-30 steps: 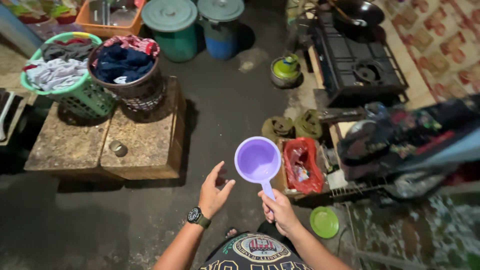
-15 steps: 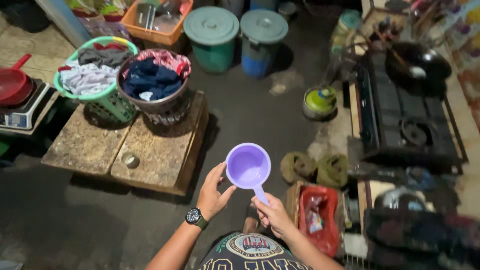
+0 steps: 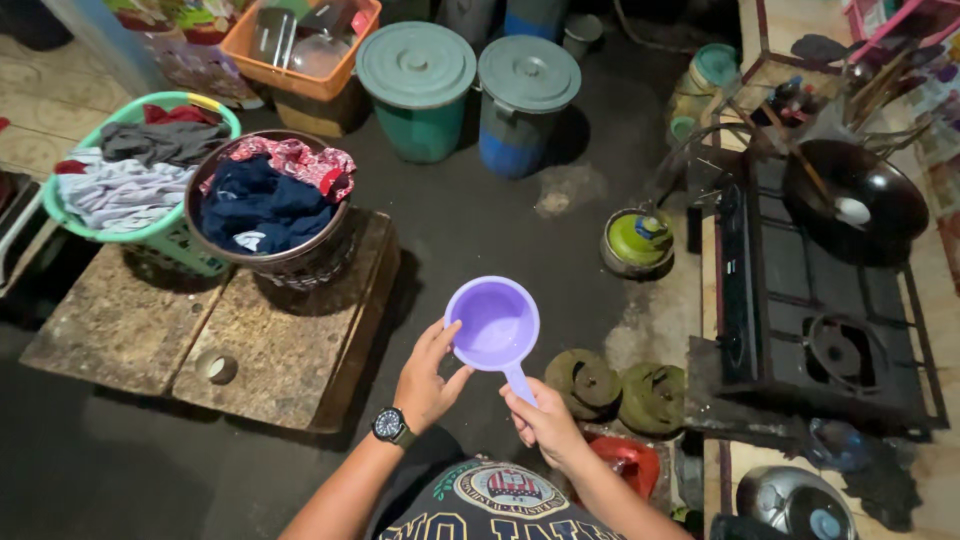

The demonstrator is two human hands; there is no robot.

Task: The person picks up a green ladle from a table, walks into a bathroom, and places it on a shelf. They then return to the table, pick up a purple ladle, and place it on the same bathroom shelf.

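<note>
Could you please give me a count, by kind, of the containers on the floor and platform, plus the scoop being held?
Lidded bins: 2, a green bin and a blue bin
Laundry baskets: 2, a green basket and a dark basket
Orange crate: 1
Purple scoop: 1, handle in the right hand, left hand at its rim
Total: 6
</note>
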